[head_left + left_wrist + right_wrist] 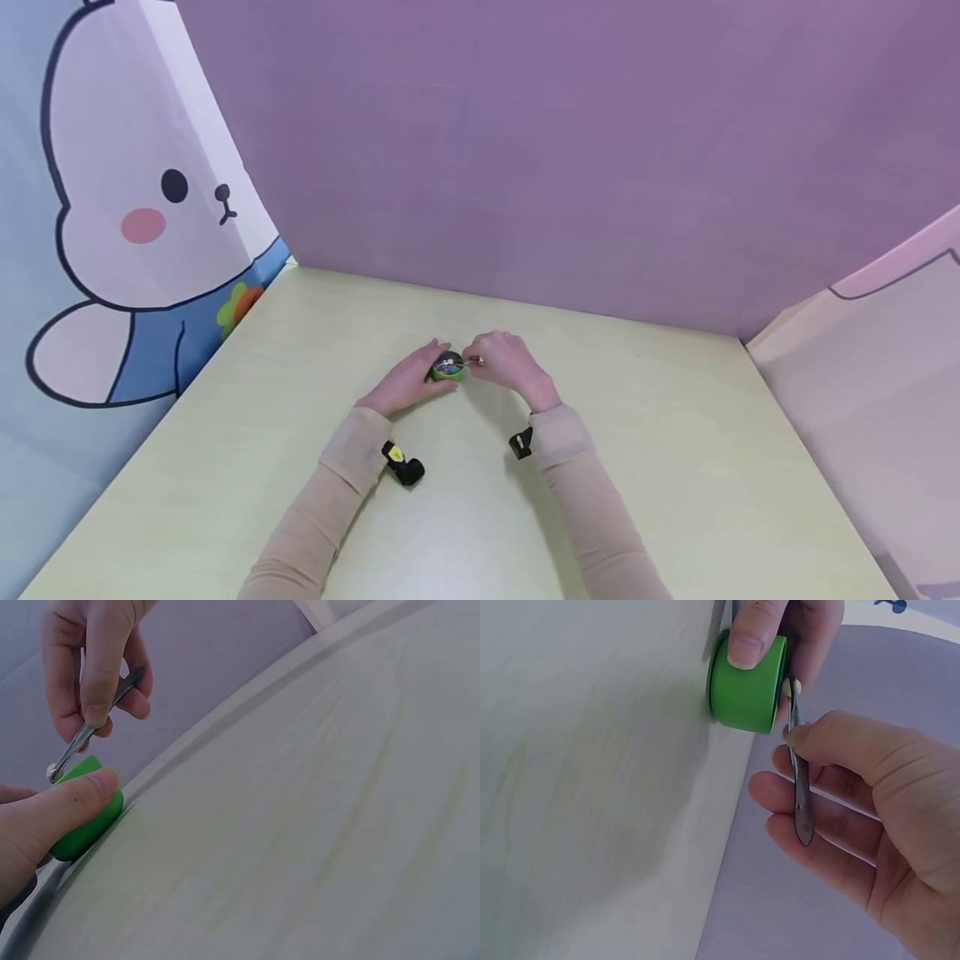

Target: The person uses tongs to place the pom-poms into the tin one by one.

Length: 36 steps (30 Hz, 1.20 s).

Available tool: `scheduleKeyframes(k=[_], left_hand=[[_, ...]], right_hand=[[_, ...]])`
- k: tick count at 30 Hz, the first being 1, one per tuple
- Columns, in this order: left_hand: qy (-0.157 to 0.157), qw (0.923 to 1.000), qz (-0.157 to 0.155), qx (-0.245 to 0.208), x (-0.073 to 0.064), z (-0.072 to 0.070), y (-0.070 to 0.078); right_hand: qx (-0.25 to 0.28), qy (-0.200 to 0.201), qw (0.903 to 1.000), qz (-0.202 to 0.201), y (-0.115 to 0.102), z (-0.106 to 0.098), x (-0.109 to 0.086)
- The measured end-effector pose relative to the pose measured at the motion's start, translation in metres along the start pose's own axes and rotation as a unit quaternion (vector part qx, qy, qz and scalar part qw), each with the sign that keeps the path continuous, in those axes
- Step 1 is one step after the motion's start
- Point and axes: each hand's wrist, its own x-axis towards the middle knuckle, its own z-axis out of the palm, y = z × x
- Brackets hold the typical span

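A short, round green container [746,694] stands on the table, its dark top side speckled with colour in the head view. My left hand [405,385] grips it from the side, the thumb on its near wall and the other fingers mostly hidden behind. My right hand [512,363] pinches a pair of metal tweezers [801,787] between thumb and fingers, just right of the container. At the tweezers' tips is a small pale round bead [54,772], held right over the container's rim. What lies inside the container is too small to make out.
The pale wooden table [675,433] spreads around both hands. A purple backdrop [525,167] rises behind its far edge, and a cartoon-printed sheet [112,167] covers the left side. Black wrist devices [405,467] hang by both cuffs.
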Motion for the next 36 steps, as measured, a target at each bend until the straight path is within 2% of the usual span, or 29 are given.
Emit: scheduleKeyframes(k=[20,28,36], left_hand=[[0.0,1.0,0.0,0.001,0.0,0.0,0.003],[0.0,1.0,0.003,0.002,0.004,0.003,-0.002],[0.004,1.0,0.009,0.002,0.006,0.001,-0.004]], right_hand=[[-0.017,-0.028,0.9986,0.041,0.01,-0.002,-0.009],[-0.021,-0.02,0.9984,0.049,0.015,-0.005,-0.019],[0.007,-0.002,0.9975,0.07,0.019,-0.01,-0.032]])
